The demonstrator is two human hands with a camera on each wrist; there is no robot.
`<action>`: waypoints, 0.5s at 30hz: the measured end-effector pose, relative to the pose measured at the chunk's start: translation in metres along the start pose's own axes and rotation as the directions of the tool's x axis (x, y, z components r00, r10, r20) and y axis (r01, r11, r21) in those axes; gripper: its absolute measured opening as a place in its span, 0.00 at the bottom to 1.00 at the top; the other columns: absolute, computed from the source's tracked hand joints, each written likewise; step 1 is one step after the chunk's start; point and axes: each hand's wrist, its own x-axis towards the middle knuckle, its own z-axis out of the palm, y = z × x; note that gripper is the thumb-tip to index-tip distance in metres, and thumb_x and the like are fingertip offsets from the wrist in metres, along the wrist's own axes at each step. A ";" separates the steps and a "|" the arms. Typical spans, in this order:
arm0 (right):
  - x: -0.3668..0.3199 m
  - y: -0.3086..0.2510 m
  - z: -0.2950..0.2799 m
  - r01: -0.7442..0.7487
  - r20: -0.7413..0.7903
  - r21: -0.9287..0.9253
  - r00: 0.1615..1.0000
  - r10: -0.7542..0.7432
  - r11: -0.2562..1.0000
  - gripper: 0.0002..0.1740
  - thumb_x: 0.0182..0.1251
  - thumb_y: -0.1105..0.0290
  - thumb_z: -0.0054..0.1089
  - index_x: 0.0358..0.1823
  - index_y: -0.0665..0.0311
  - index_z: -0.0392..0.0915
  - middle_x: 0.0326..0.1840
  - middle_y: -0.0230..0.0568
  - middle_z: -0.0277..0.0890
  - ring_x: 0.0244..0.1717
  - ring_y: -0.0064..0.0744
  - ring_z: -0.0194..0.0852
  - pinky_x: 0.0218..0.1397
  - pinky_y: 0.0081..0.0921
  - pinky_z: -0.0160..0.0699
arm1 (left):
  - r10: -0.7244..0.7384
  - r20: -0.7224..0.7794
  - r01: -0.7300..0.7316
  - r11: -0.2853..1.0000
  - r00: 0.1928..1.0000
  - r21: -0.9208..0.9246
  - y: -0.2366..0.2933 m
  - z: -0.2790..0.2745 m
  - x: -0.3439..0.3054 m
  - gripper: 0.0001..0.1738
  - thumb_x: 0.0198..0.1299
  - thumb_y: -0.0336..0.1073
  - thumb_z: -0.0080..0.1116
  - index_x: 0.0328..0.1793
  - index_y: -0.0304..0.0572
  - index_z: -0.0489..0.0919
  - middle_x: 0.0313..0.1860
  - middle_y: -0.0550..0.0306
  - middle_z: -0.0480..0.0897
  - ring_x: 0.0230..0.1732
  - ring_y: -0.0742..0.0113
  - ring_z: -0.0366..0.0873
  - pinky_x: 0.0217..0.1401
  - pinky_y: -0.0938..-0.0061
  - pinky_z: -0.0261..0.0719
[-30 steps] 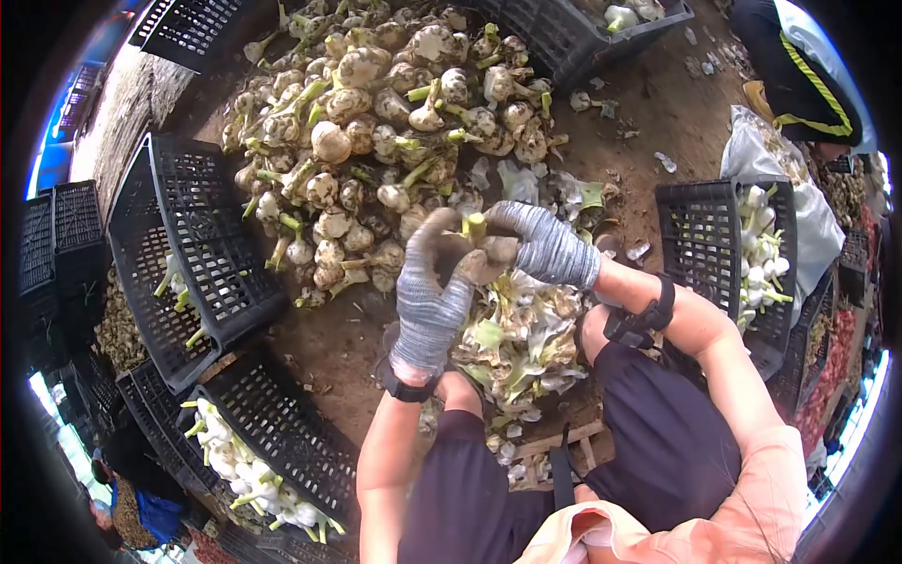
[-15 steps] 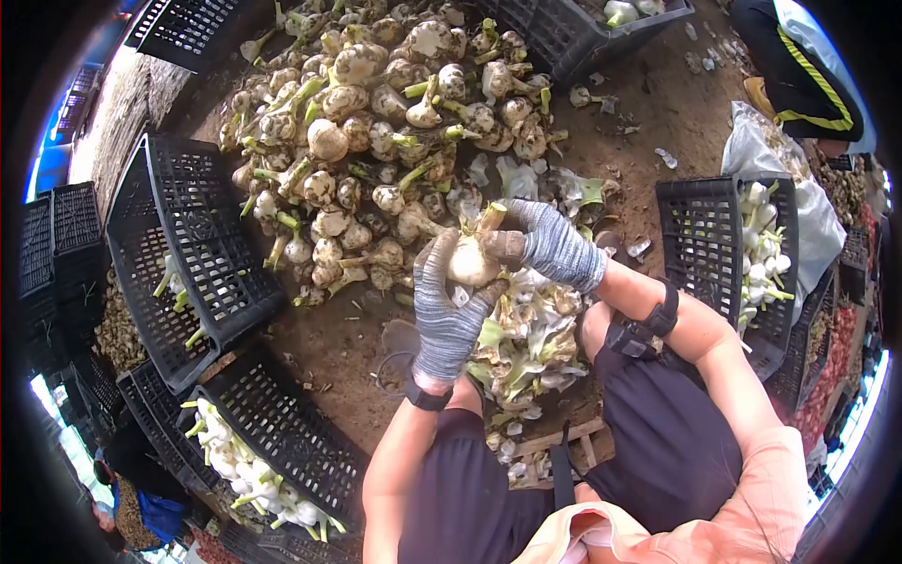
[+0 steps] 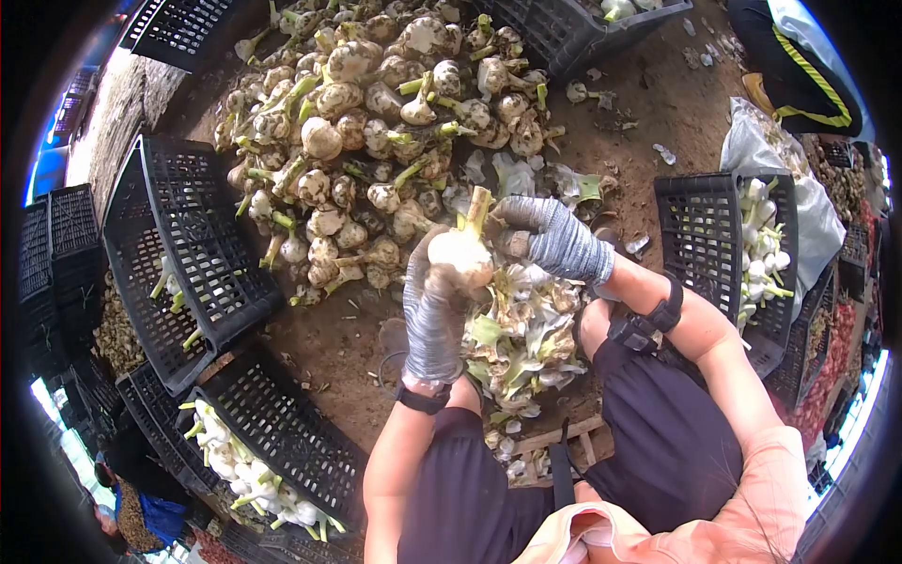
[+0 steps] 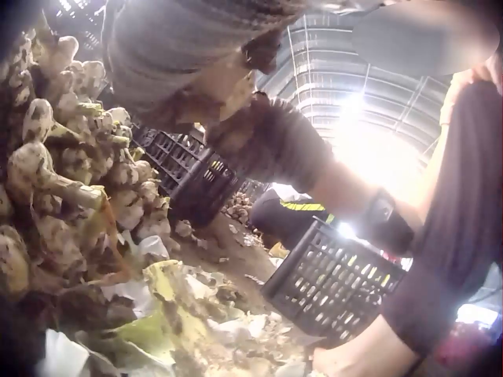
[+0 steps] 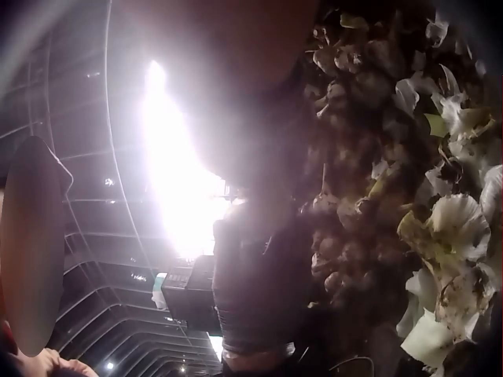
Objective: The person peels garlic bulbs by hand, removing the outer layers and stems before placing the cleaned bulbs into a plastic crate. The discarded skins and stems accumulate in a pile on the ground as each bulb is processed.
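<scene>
In the head view my left hand (image 3: 432, 315), in a grey knit glove, grips a garlic bulb (image 3: 460, 256) from below and the left. The bulb is pale and smooth, with a short cut green stem (image 3: 477, 209) pointing up. My right hand (image 3: 554, 240), gloved alike, has its fingers curled at the right side of the stem's base, pinching there. Both gloves' fingertips are stained brown. In the left wrist view the right glove (image 4: 271, 141) looks dark and the bulb is mostly hidden. Glare and shadow blur the left glove (image 5: 255, 298) in the right wrist view.
A big heap of dirty garlic (image 3: 348, 122) lies ahead. Peeled skins (image 3: 526, 338) pile up between the knees. Black crates stand at the left (image 3: 202, 254), lower left (image 3: 291, 432) and right (image 3: 700, 235), with white garlic (image 3: 249, 475) by the lower left one. Another person (image 3: 799, 75) is at upper right.
The bulb has turned stem-up and shows more white surface. My left hand has moved slightly left and up with it. My right hand has shifted a little right.
</scene>
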 end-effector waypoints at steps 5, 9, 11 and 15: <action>0.007 -0.021 -0.007 -0.299 0.075 0.242 0.954 0.290 0.923 0.19 0.64 0.64 0.60 0.51 0.69 0.73 0.40 0.36 0.78 0.42 0.20 0.72 0.47 0.23 0.74 | 0.103 -0.006 -0.099 0.973 0.995 0.206 -0.009 -0.007 0.004 0.42 0.52 0.49 0.69 0.67 0.38 0.63 0.55 0.55 0.73 0.53 0.67 0.73 0.55 0.74 0.75; 0.008 -0.021 0.002 -0.275 0.123 0.357 0.961 0.247 0.893 0.15 0.65 0.63 0.60 0.45 0.67 0.75 0.39 0.35 0.78 0.41 0.19 0.71 0.45 0.23 0.74 | 0.105 -0.016 -0.097 0.956 0.994 0.278 -0.012 -0.008 0.003 0.40 0.52 0.43 0.69 0.68 0.38 0.63 0.56 0.54 0.73 0.55 0.67 0.72 0.58 0.74 0.73; 0.007 -0.019 0.001 -0.258 0.122 0.293 0.965 0.231 0.921 0.14 0.64 0.64 0.60 0.45 0.67 0.76 0.39 0.35 0.78 0.41 0.19 0.71 0.46 0.23 0.74 | 0.121 -0.016 -0.109 0.940 0.993 0.323 -0.011 -0.008 0.002 0.40 0.52 0.43 0.69 0.68 0.38 0.63 0.55 0.54 0.73 0.55 0.67 0.73 0.58 0.74 0.73; 0.006 -0.020 -0.002 -0.239 0.122 0.256 0.969 0.214 0.937 0.13 0.64 0.66 0.60 0.44 0.68 0.76 0.38 0.35 0.79 0.41 0.19 0.72 0.47 0.23 0.74 | 0.119 0.001 -0.110 0.915 0.993 0.388 -0.007 -0.006 0.001 0.40 0.53 0.43 0.68 0.68 0.38 0.63 0.55 0.54 0.74 0.54 0.67 0.73 0.57 0.74 0.73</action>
